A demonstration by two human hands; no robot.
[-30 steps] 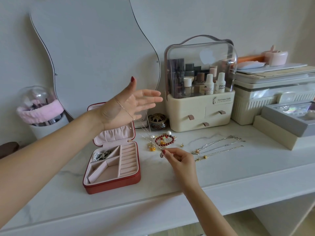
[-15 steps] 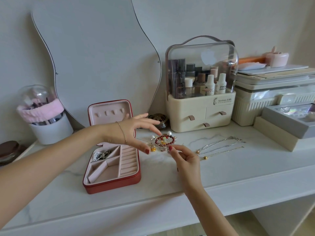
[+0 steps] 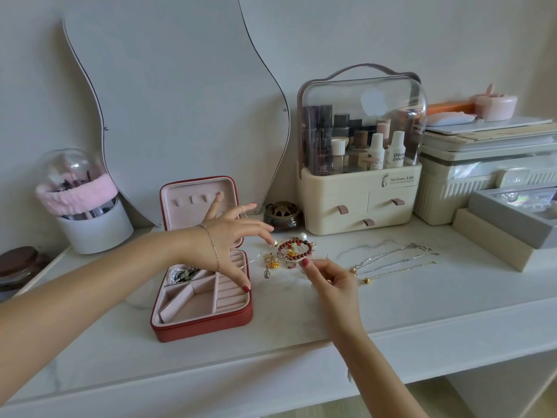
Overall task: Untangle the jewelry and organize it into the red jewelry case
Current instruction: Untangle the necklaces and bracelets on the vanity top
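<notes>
A white marbled vanity top (image 3: 301, 315) stands against a pale wall. The left hand (image 3: 232, 236) hovers with fingers spread, its forefinger reaching the tangled jewelry (image 3: 289, 254), a heap of dark red beads, gold charms and a pearl lying between both hands. The right hand (image 3: 331, 285) pinches a fine strand at the heap's near edge. Below the left hand sits the open red jewelry case (image 3: 202, 321), pink-lined. Three straight chains (image 3: 394, 260) lie beyond the right hand.

A: whats the setup here?
B: white marble-look vanity top (image 3: 301, 321) against a plain pale wall (image 3: 361, 31), wavy frameless mirror (image 3: 168, 95) leaning far left, soft daylight, wood floor (image 3: 325, 410) below.
</notes>
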